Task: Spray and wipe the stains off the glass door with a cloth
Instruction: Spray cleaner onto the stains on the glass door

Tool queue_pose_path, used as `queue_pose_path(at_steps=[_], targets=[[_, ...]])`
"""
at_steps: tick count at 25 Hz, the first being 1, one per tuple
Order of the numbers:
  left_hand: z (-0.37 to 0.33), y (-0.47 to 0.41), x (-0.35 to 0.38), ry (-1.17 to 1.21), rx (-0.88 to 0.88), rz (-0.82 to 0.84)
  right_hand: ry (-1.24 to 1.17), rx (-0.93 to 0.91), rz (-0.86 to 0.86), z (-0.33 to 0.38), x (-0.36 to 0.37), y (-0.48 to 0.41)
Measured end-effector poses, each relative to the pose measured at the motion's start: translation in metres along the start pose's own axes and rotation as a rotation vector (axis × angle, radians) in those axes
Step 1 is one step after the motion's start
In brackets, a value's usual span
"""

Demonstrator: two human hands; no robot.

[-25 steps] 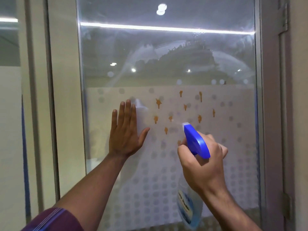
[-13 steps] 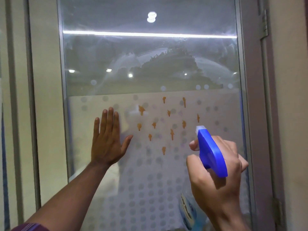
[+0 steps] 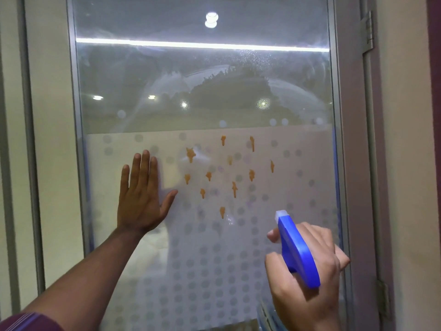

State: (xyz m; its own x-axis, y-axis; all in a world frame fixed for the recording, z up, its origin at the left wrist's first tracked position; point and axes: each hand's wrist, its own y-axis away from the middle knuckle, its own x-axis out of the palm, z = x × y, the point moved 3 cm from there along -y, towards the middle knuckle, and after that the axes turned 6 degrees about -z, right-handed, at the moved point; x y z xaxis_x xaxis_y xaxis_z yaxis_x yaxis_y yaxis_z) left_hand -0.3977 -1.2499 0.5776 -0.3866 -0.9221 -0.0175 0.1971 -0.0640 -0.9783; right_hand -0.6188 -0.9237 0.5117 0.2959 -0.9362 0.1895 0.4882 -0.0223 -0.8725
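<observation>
The glass door (image 3: pixel 202 91) fills the view, clear above and frosted with grey dots below. Several orange stains (image 3: pixel 235 188) drip down the middle of the frosted part. My left hand (image 3: pixel 142 199) lies flat on the glass with fingers spread, left of the stains, holding nothing. My right hand (image 3: pixel 307 268) grips a spray bottle with a blue trigger head (image 3: pixel 297 249), its white nozzle pointing up-left toward the stains from the lower right. Fine droplets speckle the upper right glass. No cloth is visible.
A grey metal frame (image 3: pixel 343 163) borders the glass, with hinges (image 3: pixel 367 32) on the right side. Cream wall panels (image 3: pixel 52 139) stand to the left. Ceiling lights reflect in the clear upper glass.
My right hand with the spray bottle has drawn back down and to the right, away from the stains. The stains now show longer drips. My left hand stays flat on the glass.
</observation>
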Motion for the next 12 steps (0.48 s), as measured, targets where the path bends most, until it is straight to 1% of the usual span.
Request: queue_pose_path(at_steps=[8,12], targets=[[0.000,0.000,0.000,0.011,0.002,-0.002,0.063,-0.022,0.025,-0.002,0.005,0.032],[0.000,0.000,0.000,0.015,0.005,-0.005,0.069,-0.053,-0.034,0.002,0.003,0.036]])
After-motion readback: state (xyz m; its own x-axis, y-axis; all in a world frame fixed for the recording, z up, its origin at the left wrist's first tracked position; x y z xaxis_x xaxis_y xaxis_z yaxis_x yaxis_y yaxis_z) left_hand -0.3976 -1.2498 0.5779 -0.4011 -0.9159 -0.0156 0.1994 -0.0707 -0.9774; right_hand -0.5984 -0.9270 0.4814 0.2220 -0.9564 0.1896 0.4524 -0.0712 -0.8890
